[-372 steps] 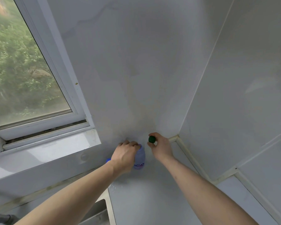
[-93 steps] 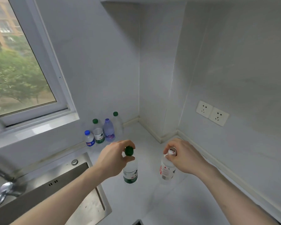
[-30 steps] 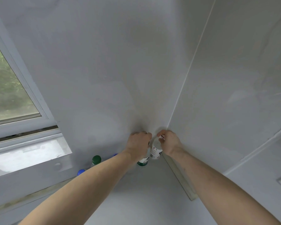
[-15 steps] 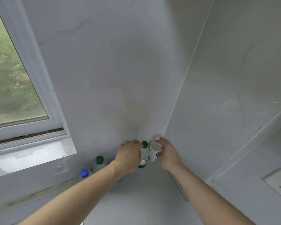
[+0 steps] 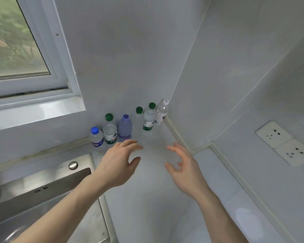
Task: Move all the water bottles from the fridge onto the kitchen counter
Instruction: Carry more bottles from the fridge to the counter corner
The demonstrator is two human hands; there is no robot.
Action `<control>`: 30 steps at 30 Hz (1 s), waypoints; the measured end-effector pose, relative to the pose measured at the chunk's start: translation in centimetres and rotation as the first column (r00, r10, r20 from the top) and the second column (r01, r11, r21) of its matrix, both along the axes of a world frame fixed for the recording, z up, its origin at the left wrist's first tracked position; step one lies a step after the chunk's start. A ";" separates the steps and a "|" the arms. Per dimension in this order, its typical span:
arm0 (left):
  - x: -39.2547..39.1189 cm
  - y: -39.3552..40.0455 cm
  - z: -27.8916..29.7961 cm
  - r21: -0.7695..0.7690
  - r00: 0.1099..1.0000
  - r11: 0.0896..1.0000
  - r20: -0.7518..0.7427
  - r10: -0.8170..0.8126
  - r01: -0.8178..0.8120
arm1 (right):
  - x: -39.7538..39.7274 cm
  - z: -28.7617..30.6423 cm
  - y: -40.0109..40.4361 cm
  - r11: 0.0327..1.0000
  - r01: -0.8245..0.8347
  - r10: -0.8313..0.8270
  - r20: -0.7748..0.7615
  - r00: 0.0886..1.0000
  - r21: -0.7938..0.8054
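Note:
Several water bottles stand upright along the back wall of the white kitchen counter (image 5: 147, 199). From left: a small blue-capped bottle (image 5: 96, 137), a green-capped bottle (image 5: 109, 132), a purple-tinted bottle (image 5: 125, 128), a clear green-capped bottle (image 5: 139, 118), another green-capped bottle (image 5: 149, 118) and a white-capped bottle (image 5: 161, 113) in the corner. My left hand (image 5: 120, 163) and my right hand (image 5: 182, 163) hover over the counter in front of the row, fingers spread, holding nothing and touching no bottle.
A steel sink (image 5: 33, 193) lies at the lower left, its rim beside my left forearm. A window (image 5: 16, 41) with a sill is at the upper left. Two wall sockets (image 5: 284, 142) sit on the right wall.
Both hands let go of the green-capped and white-capped bottles in the corner and pulled back toward me, fingers now spread. The view tilted down, showing the sink and sockets.

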State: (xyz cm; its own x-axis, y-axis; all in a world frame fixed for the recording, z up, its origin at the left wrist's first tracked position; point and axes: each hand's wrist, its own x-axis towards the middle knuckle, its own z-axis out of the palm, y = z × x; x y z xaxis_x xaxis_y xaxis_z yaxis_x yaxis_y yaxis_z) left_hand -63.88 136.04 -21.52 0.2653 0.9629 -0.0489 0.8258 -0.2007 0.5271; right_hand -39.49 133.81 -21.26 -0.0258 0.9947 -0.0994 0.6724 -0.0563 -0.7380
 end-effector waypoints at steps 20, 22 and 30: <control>13.9 -19.1 2.3 -0.004 0.805 0.807 0.062 -0.590 0.591 | 9.0 4.1 -35.1 0.836 0.546 -0.546 0.022 0.838 -0.052; 15.5 -22.2 2.9 0.006 0.759 0.761 0.072 -0.647 0.649 | 9.2 4.5 -39.2 0.802 0.597 -0.597 0.020 0.802 -0.034; 20.9 -36.7 4.8 0.085 0.472 0.489 0.163 -0.866 0.868 | 6.3 6.2 -58.2 0.586 0.809 -0.810 0.015 0.586 0.030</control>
